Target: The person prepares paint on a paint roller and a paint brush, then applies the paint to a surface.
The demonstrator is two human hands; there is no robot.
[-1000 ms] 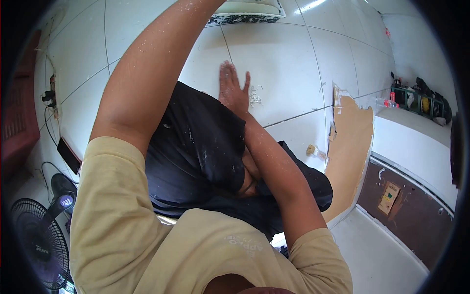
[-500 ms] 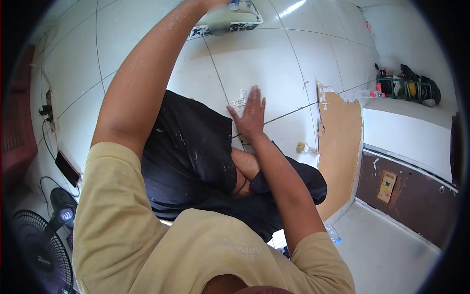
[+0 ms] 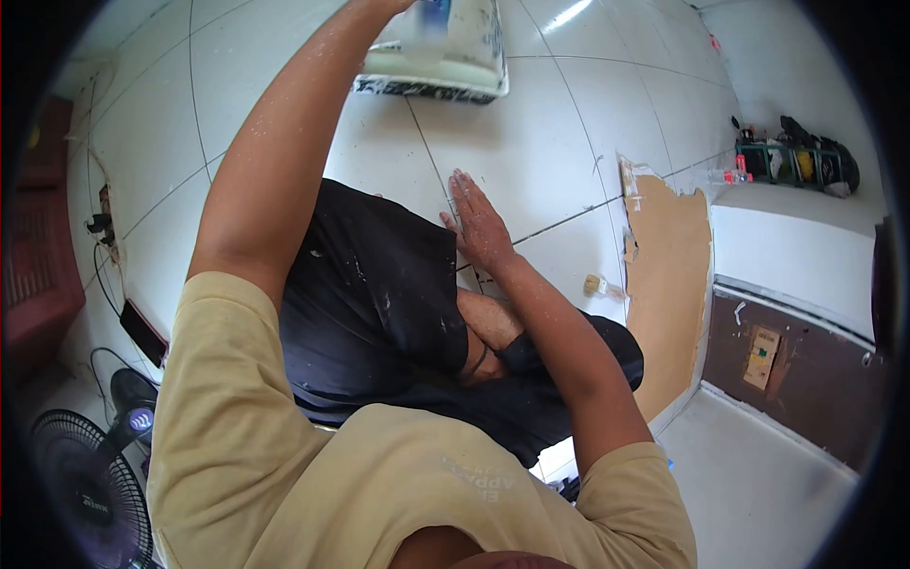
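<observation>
My left arm reaches to the top edge of the view, where only a sliver of my left hand (image 3: 396, 4) shows; its fingers are hidden. Close by it is a blurred blue-and-white object (image 3: 434, 17) over a white tray (image 3: 436, 87). The tray has dark smudges along its side and a whitish content inside. My right hand (image 3: 483, 229) is over the white tiled floor (image 3: 545, 123), fingers stretched out and thumb apart, with white residue on the fingertips. Nothing shows in its grasp.
A paintbrush (image 3: 601, 286) lies right of my knee, beside a torn cardboard sheet (image 3: 668, 284). A green crate of items (image 3: 796, 166) stands at the far right. On the left are a fan (image 3: 90, 493), a phone-like dark device (image 3: 142, 332) and cables.
The tray has come nearer to me. My right hand has tilted, its fingers now pointing up and left; the white flakes seen beside it before no longer show.
</observation>
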